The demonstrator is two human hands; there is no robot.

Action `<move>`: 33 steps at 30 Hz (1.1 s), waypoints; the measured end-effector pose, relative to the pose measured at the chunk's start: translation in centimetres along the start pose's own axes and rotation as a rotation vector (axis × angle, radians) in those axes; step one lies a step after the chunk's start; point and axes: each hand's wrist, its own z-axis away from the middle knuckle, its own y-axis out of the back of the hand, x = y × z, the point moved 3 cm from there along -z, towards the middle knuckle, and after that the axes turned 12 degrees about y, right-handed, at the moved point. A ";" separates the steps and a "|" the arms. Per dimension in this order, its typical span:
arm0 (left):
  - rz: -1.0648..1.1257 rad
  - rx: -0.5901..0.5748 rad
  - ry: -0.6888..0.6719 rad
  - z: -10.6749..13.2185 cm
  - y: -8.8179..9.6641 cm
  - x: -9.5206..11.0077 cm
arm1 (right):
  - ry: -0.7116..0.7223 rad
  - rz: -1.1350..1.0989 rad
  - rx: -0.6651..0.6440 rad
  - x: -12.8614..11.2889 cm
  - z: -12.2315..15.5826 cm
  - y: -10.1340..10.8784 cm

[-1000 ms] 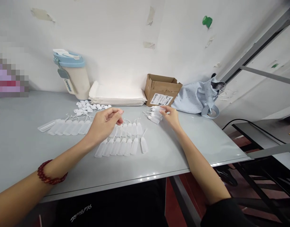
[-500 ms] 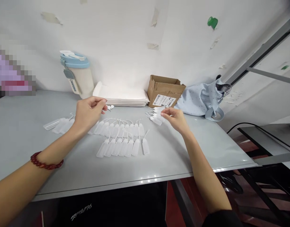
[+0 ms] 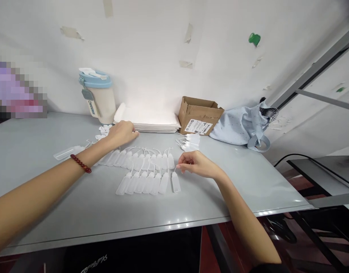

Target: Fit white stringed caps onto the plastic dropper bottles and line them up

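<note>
My right hand is pinched at the string end of a single white plastic tag, which lies apart at the right end of the front row. To its left lies a front row of tags, overlapping side by side with thin white strings pointing away from me. Behind them runs a longer row of similar tags, partly covered by my left forearm. My left hand is closed in front of the paper stack, and its fingertips hide whatever they hold. Small white pieces lie beside that hand.
A white paper stack lies against the wall, between a cream tumbler with a blue lid and an open cardboard box. More tags are bunched before the box. A light blue bag lies to the right. The table's front edge is near me.
My right hand has moved from the bunch by the box toward me and left, to the lone tag. My left hand has shifted slightly right and down, uncovering small white pieces.
</note>
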 end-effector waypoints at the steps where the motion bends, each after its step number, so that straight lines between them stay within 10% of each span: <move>1: -0.062 -0.004 -0.007 -0.2 -0.3 0.2 | -0.015 -0.001 0.000 0.0 0.0 0.0; 10: -0.407 -0.028 -0.084 -0.3 -1.0 1.7 | -0.078 0.038 -0.074 -0.7 0.3 -0.5; 21: 0.156 0.050 -0.128 6.8 2.1 2.0 | -0.091 0.219 -0.326 -1.5 1.0 -2.1; 33: 0.337 -0.064 -0.069 8.2 1.9 1.3 | -0.037 0.373 -0.329 -1.8 1.0 -2.5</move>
